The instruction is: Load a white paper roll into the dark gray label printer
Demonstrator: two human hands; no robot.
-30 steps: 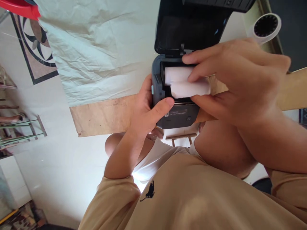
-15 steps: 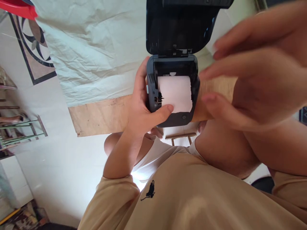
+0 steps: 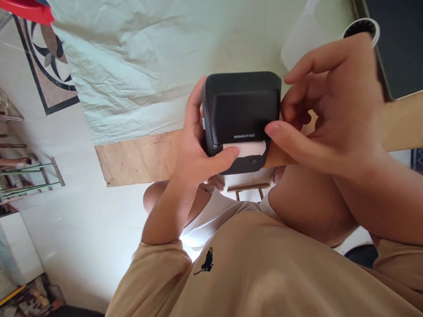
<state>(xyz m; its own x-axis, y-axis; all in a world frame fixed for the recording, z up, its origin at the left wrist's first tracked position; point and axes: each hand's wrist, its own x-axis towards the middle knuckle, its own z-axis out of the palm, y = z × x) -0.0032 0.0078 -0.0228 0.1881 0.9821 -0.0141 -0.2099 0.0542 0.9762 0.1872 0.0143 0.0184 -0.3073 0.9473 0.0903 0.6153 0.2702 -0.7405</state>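
A black label printer (image 3: 243, 110) marked NIIMBOT is held over the wooden edge of the table, its lid down. Out of the slot at its front comes a strip of white label paper (image 3: 253, 149). My left hand (image 3: 201, 149) grips the printer from the left, fingers around its side and thumb resting on the paper. At the printer's right side, my right hand (image 3: 340, 105) has its fingers bent and apart. Its thumb tip is at the lid's right edge; whether it touches I cannot tell. The round power button (image 3: 254, 161) shows below the paper.
A pale green cloth (image 3: 142, 66) covers the table, leaving a bare wooden edge (image 3: 139, 160). Behind my right hand are a translucent white object (image 3: 302, 35), a round white-rimmed container (image 3: 376, 33) and a dark tray (image 3: 401, 53). Something red (image 3: 33, 12) is at the upper left.
The printer's lid has swung down from raised to closed, covering the paper roll with a strip left sticking out. My right hand has shifted and slowed beside the printer; my left hand keeps its hold.
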